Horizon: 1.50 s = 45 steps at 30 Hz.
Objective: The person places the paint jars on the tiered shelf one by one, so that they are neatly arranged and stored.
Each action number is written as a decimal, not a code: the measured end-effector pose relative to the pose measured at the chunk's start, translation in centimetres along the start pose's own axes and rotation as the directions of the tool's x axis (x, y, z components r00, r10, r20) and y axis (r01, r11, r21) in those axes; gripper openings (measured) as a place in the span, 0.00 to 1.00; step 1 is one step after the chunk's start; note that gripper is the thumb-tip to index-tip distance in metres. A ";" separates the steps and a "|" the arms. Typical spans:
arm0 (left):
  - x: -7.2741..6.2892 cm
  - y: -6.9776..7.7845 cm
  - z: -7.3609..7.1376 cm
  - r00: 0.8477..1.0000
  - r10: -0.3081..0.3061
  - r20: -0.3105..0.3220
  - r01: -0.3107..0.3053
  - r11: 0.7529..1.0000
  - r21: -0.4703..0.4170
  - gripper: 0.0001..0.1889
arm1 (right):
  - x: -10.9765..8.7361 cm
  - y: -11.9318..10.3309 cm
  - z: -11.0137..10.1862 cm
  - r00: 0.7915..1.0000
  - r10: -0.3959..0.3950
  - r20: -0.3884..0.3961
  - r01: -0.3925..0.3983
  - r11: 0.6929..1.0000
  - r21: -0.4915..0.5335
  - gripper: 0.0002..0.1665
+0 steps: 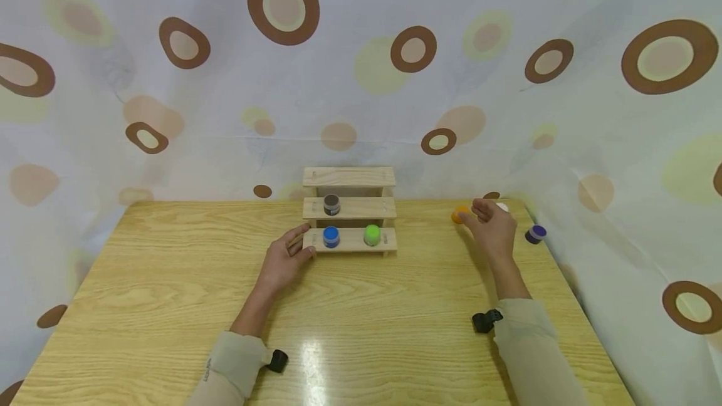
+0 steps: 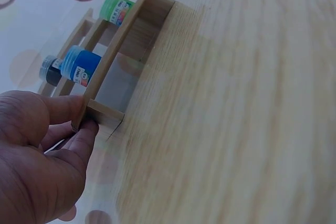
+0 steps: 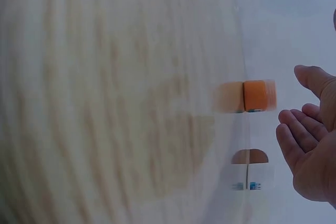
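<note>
A small three-step wooden rack (image 1: 349, 176) stands near the back edge of the table. My left hand (image 1: 284, 263) grips the left end of its lowest step, thumb and fingers about the corner in the left wrist view. On that step are a blue paint jar (image 1: 331, 237) and a green paint jar (image 1: 372, 235); a dark paint jar (image 1: 331, 205) sits on the middle step. To the right, my right hand (image 1: 495, 230) hovers by an orange paint jar (image 1: 459, 215). In the right wrist view its thumb and fingers are spread apart, short of the orange jar (image 3: 255, 95).
A white jar (image 1: 502, 207) shows partly behind the right hand. Farther right, a purple jar (image 1: 536, 234) stands near the table's right edge. A patterned cloth (image 1: 361, 80) hangs behind the wood-grain table (image 1: 361, 312) and along its right side.
</note>
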<state>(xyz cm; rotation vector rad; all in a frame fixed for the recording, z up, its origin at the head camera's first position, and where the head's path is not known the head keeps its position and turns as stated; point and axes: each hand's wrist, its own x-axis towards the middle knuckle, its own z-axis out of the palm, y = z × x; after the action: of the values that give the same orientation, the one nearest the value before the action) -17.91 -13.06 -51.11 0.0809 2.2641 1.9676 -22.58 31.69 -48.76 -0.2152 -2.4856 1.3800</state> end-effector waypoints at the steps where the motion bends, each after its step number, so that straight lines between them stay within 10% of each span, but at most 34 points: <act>1: -0.1 0.0 0.0 1.000 0.002 0.000 -0.002 1.000 0.000 0.32 | 0.0 0.2 0.1 1.000 -0.006 0.000 0.006 1.000 -0.005 0.32; 18: -0.1 0.1 0.0 1.000 -0.004 -0.002 0.004 1.000 -0.005 0.32 | 0.9 2.1 0.8 0.994 0.075 0.081 -0.074 0.997 -0.018 0.33; 45: 0.1 -0.1 0.0 1.000 -0.011 -0.015 0.012 1.000 0.025 0.32 | 1.5 -0.7 0.7 0.995 -0.057 0.083 0.064 0.994 -0.086 0.28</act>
<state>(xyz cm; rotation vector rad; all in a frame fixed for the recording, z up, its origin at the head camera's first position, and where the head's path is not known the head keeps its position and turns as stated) -18.03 -13.03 -51.24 0.0557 2.2937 1.9409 -24.28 31.12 -48.25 -0.1037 -2.6000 1.2795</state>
